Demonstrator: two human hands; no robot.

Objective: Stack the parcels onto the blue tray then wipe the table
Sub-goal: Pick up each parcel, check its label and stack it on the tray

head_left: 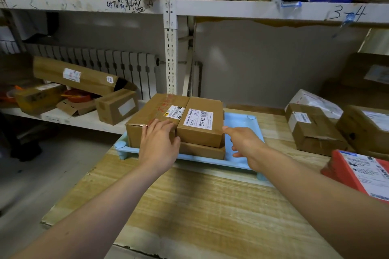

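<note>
the blue tray [242, 124] is sitting at the far middle of the counter [200, 206], already carrying three brown parcels: a large box [151, 115] on its left part, a labelled box [200, 126] just beside it, and a flat box [202, 150] lying under the labelled one. the left hand [159, 143] is resting with straight, spread fingers on the near face and top edge of the large box, pressing rather than gripping. the right hand [242, 143] is hovering over the tray's bare right part with fingers loosely extended and holding nothing; its thumb seems to be touching the labelled box's corner, though the angle is making that hard to confirm. the parcels still waiting are lying to the right: a taped brown parcel [313, 132] well apart from the tray, and a red parcel [362, 174] at the near right edge, its long axis running toward the viewer. both are lying on the right hand's side, so that hand is the nearer one for the coming reach.
</note>
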